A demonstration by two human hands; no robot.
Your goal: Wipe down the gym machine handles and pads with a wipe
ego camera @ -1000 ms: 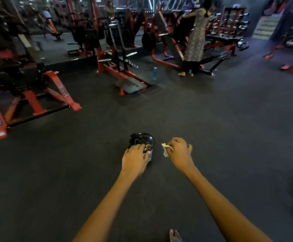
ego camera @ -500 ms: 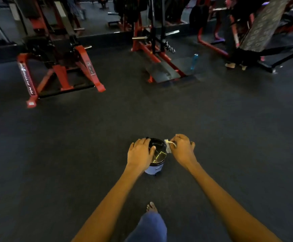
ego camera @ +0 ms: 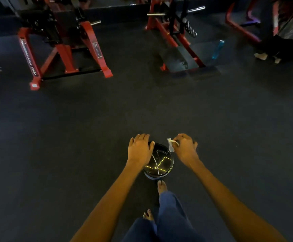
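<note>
Wide stretch of dark rubber floor (ego camera: 72,137) seen on all sides of the tub (ego camera: 159,163); nothing else stands on it near the hands. Far edge of that open floor is bounded by a red machine frame (ego camera: 63,53) at upper left and a second red machine (ego camera: 173,37) at upper centre, both well apart from the tub. A blue bottle (ego camera: 217,49) is seen beside the second machine. Another person's feet (ego camera: 261,55) are visible at upper right.

Tub with glossy black lid sits on the floor, just ahead of a bare foot (ego camera: 161,186).

Left hand (ego camera: 139,148) is laid on the lid's left rim, fingers curled over its far edge, gripping the tub.

Right hand (ego camera: 186,147) is closed, a small white wipe (ego camera: 171,145) pinched in the fingers. Wipe is held just above the lid's right rim; contact with the lid cannot be told.
</note>
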